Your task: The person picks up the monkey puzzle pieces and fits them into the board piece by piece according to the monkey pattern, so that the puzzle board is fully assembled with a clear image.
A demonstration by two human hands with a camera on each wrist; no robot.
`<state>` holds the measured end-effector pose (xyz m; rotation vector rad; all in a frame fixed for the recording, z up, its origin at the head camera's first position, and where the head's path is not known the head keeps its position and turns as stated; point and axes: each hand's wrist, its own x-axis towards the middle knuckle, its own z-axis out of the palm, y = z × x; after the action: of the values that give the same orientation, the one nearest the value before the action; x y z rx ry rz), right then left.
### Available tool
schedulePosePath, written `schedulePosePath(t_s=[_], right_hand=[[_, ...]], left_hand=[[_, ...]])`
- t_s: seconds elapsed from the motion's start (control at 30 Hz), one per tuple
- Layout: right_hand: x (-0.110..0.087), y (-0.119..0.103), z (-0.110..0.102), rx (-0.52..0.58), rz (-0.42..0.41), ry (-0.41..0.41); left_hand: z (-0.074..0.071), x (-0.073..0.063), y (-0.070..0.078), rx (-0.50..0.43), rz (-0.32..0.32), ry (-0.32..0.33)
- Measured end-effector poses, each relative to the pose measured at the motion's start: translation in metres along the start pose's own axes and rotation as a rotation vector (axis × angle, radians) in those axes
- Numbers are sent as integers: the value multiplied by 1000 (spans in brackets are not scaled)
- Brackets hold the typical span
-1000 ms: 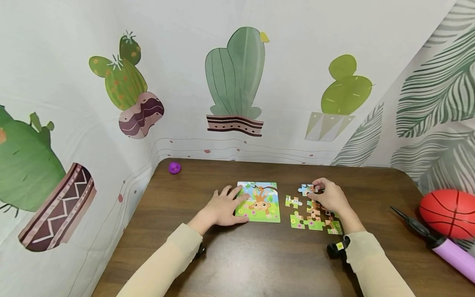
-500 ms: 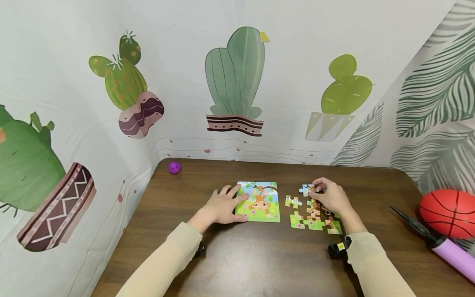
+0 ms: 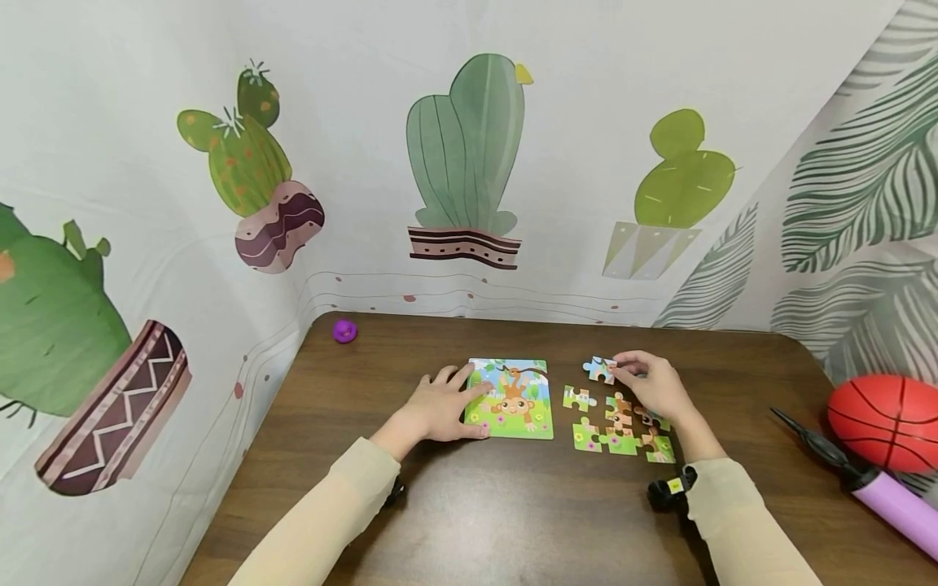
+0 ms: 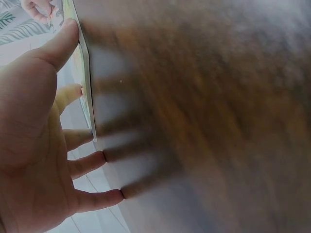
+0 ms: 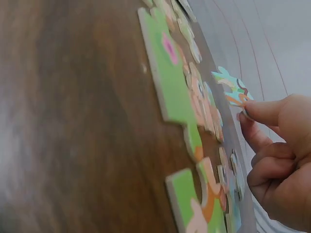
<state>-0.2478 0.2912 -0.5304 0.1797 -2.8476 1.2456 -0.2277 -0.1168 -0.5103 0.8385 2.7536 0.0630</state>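
My right hand (image 3: 655,387) pinches a puzzle piece (image 3: 601,369) between thumb and forefinger. Blue with a bit of brown and orange, the piece is tilted in the right wrist view, its near edge at the fingertips. Below it lie several puzzle pieces (image 3: 623,443) with parts of a monkey on green, partly covered by this hand. A single white and green piece (image 3: 579,398) lies just left of them. Spread fingers of my left hand (image 3: 440,407) rest on the left side of a square monkey picture board (image 3: 516,419); the left wrist view shows thumb and fingertips along its edge.
On the brown table (image 3: 469,513), a purple ring-shaped object (image 3: 344,331) sits at the back left corner. At the right side are a red basketball (image 3: 883,423) and a purple hand pump (image 3: 897,509) with a black nozzle. A cactus-print cloth (image 3: 572,146) hangs behind the table.
The pinched puzzle piece has shifted slightly left and away from the others, and more of it shows now. My left hand and the board have stayed in place.
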Motion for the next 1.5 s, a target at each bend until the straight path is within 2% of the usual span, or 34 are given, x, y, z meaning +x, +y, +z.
schedulePosePath(t_s=[0.3, 0.53, 0.8, 0.97, 1.17, 1.5], right_hand=[[9, -17, 15, 158, 19, -17], [18, -38, 31, 188, 13, -73], [24, -62, 59, 254, 45, -145], [29, -77, 78, 251, 19, -163], [34, -91, 97, 249, 29, -190], [40, -104, 109, 208, 77, -188]], left_hand=[[2, 1, -2, 17, 10, 9], [2, 2, -1, 32, 5, 9], [-1, 1, 0, 20, 11, 9], [-1, 1, 0, 17, 10, 9], [2, 3, -3, 16, 7, 12], [1, 3, -2, 11, 8, 10]])
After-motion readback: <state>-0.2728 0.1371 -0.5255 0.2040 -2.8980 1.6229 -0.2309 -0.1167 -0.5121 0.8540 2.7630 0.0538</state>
